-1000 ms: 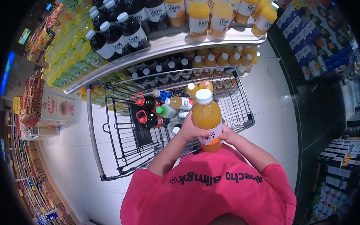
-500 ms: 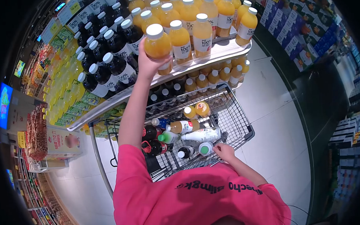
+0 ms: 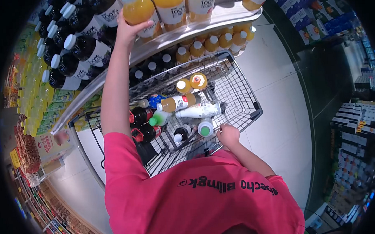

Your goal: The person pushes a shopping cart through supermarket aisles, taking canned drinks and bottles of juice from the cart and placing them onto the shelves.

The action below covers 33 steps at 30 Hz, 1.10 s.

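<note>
My left hand (image 3: 130, 30) reaches up to the shelf and is wrapped around a bottle of orange-yellow juice (image 3: 139, 10) with a white cap. The thumb lies across the bottle's front, with part of a white label showing below it. Whether its base touches the shelf (image 3: 217, 17) I cannot tell. My right hand (image 3: 229, 135) is closed at the near rim of the shopping cart (image 3: 252, 88), beside a white bottle with a green cap (image 3: 205, 128). Also lying in the cart are a juice bottle (image 3: 178, 102), a white bottle (image 3: 201, 110) and a dark bottle (image 3: 182, 133).
Rows of dark juice bottles (image 3: 82, 50) stand left of the held bottle, more yellow juice bottles (image 3: 171, 10) to its right. A lower shelf holds further juice bottles (image 3: 212, 44) behind the cart. Stacked cartons (image 3: 316, 13) are at upper right; pale floor tiles (image 3: 273, 85) lie beside the cart.
The shelf, cart and both hands have shifted up and leftward in view, and the shelf appears larger. My left hand stays around the juice bottle; my right hand stays at the cart rim.
</note>
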Motion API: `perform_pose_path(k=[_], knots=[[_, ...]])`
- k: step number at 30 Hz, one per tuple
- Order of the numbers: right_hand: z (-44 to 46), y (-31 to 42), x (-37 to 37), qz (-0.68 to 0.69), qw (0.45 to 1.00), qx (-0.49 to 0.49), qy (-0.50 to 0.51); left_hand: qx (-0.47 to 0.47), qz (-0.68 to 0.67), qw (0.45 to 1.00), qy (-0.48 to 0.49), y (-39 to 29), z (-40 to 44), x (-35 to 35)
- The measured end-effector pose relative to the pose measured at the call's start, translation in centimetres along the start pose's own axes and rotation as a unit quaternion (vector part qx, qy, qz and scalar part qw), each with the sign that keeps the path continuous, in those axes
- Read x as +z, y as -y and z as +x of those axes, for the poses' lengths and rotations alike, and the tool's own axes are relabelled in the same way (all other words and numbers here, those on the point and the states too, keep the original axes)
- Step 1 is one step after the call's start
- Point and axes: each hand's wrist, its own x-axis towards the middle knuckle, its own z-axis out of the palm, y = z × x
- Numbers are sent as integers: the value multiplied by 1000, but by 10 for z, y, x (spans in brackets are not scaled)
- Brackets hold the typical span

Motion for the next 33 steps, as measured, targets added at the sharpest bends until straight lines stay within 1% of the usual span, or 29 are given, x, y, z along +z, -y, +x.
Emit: perform_pose_path(k=[2, 3, 4, 6, 9, 12, 13, 14, 15, 16, 17, 19, 20, 21, 23, 26, 28, 29, 31, 33], knots=[[1, -1, 1, -2, 1000, -13, -15, -4, -16, 1000, 19, -12, -7, 1], [3, 0, 0, -6, 1000, -12, -11, 28, -98, 995, -11, -29, -8, 14], [2, 1, -1, -9, 1000, -11, -7, -9, -81, 997, -6, -24, -7, 6], [2, 3, -3, -11, 1000, -9, 2, 71, -42, 995, -59, -12, -13, 9], [3, 5, -6, -17, 1000, -3, 26, 47, 4, 996, -77, -4, -23, 9], [3, 7, -8, -21, 999, 6, 39, 67, -2, 992, -111, 34, -39, 11], [4, 7, -8, -21, 999, 5, 41, 106, 43, 985, -127, 32, -56, 15], [4, 7, -9, -21, 999, 7, 44, 128, 181, 958, -181, 33, -75, 20], [4, 7, -10, -19, 999, 10, 47, 118, 251, 939, -205, 17, -99, 31], [4, 8, -10, -17, 998, 14, 50, 128, 262, 931, -218, 12, -123, 43], [5, 7, -9, -18, 998, 16, 53, 116, 263, 936, -202, 10, -147, 54], [5, 4, -5, -33, 998, 14, 45, 60, 210, 970, -103, 26, -196, 78], [5, 2, -3, -42, 998, 12, 42, -24, 184, 982, -40, 33, -218, 91], [6, 0, 0, -41, 998, 14, 44, -76, 200, 977, 10, 41, -234, 103], [8, 2, -2, -67, 994, 28, 85, -183, 189, 964, 37, 80, -274, 128], [13, 5, -5, -103, 984, 51, 136, -222, 250, 935, 117, 98, -302, 150], [15, 7, -6, -114, 977, 62, 169, -271, 272, 906, 180, 123, -329, 165], [16, 9, -9, -112, 974, 65, 185, -294, 282, 888, 211, 125, -334, 170], [16, 11, -13, -113, 970, 68, 204, -300, 268, 902, 160, 121, -344, 181], [17, 11, -15, -115, 970, 68, 205, -295, 250, 917, 95, 124, -335, 186]])
